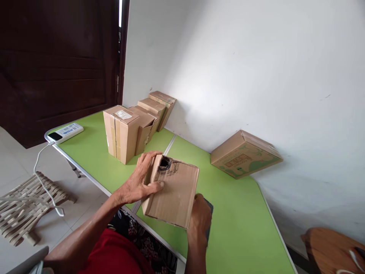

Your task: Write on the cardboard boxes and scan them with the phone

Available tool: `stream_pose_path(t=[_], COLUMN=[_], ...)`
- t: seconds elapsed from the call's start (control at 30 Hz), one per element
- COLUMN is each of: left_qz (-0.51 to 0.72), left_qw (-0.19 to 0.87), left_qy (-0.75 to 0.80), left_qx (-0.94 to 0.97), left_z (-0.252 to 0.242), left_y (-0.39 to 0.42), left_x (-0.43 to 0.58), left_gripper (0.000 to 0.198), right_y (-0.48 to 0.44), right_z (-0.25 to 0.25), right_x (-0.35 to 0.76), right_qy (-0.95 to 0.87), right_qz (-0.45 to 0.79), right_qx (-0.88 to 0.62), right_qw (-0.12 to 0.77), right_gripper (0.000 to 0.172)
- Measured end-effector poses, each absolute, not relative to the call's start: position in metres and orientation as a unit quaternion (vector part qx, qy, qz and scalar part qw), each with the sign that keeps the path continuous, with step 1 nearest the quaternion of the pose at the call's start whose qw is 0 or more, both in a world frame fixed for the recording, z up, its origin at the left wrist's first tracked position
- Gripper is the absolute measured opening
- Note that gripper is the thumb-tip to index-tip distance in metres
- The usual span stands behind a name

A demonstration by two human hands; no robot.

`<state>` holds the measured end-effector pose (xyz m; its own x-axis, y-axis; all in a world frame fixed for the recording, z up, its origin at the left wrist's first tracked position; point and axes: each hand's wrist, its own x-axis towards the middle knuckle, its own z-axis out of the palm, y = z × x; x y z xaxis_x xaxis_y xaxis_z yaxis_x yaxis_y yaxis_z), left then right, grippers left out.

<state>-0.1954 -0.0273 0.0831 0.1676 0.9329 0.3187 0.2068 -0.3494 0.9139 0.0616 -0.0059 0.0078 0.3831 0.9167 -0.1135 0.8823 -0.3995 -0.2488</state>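
Note:
A brown cardboard box (176,194) with black scribbles and a dark hole near its upper left corner is held tilted above the green table (234,213). My left hand (142,180) grips its left side, thumb on the marked face and fingers over the top edge. Against the box's lower right edge is my right hand (201,213), its fingers curled and partly hidden. A dark flat object (210,222) shows just beyond that hand; whether the hand holds it is unclear.
Several cardboard boxes (129,133) stand in a row at the back left. A green-printed box (242,156) leans by the wall at right. A white device (67,132) with a cable lies at the left end. A woven stool (28,205) and a wooden stool (333,251) flank the table.

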Motion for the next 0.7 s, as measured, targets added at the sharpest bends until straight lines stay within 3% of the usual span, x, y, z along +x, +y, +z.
stream_pose_path(t=[0.17, 0.33, 0.4, 0.5, 0.57, 0.7], left_qz=[0.484, 0.485, 0.484, 0.480, 0.479, 0.483], left_qw=[0.378, 0.380, 0.380, 0.387, 0.396, 0.398], left_qy=[0.431, 0.431, 0.431, 0.426, 0.423, 0.418], left_qx=[0.661, 0.659, 0.660, 0.662, 0.660, 0.658], left_z=[0.083, 0.085, 0.086, 0.086, 0.087, 0.085], left_y=[-0.028, -0.031, -0.031, -0.031, -0.030, -0.030], left_x=[-0.195, -0.196, -0.196, -0.197, -0.198, -0.200], left_gripper=[0.075, 0.076, 0.077, 0.078, 0.079, 0.079], right_y=[-0.047, -0.047, -0.044, -0.052, -0.066, -0.108], right_z=[0.003, -0.006, -0.008, -0.013, -0.018, -0.023], right_x=[0.083, 0.105, 0.110, 0.111, 0.112, 0.121], right_qy=[-0.452, -0.433, -0.433, -0.439, -0.424, -0.323], right_qz=[0.105, 0.181, 0.202, 0.227, 0.275, 0.449], right_qx=[-0.884, -0.880, -0.873, -0.858, -0.837, -0.712], right_qw=[0.058, 0.078, 0.101, 0.137, 0.208, 0.434], right_gripper=[0.077, 0.091, 0.086, 0.066, 0.065, 0.077])
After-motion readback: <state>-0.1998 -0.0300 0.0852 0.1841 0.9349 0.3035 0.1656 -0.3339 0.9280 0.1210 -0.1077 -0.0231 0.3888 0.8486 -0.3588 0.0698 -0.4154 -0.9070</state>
